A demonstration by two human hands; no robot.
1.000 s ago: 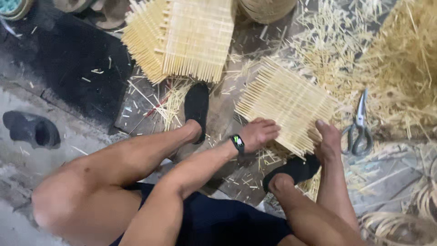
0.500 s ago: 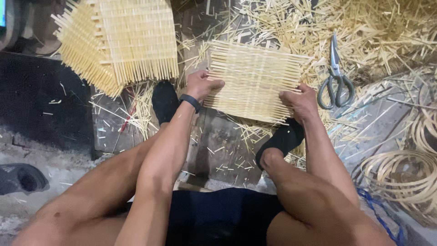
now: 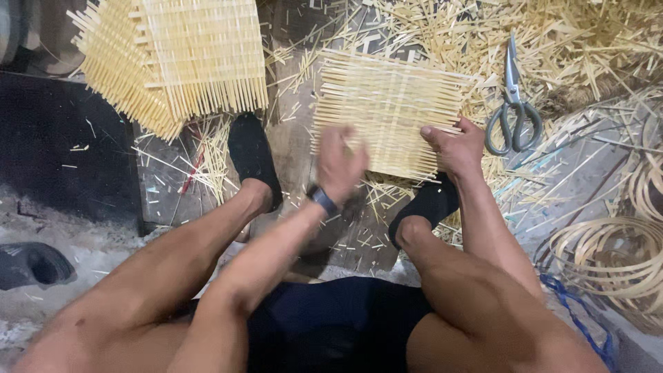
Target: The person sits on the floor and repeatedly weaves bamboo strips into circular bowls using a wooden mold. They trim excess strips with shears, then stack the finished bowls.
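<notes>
Down on the floor lies the square woven panel of pale bamboo slats [image 3: 387, 110], and everything sits around it. The right hand [image 3: 452, 146] presses on the panel's near right corner, fingers flat on the weave, thumb along the edge, gripping nothing. The left hand [image 3: 338, 162] hovers blurred over the near left edge, fingers loosely curled; whether it holds anything, I cannot tell. Steel scissors with grey loop handles [image 3: 512, 103] lie just right of the panel. A stack of similar woven panels [image 3: 173, 59] stands left of it.
</notes>
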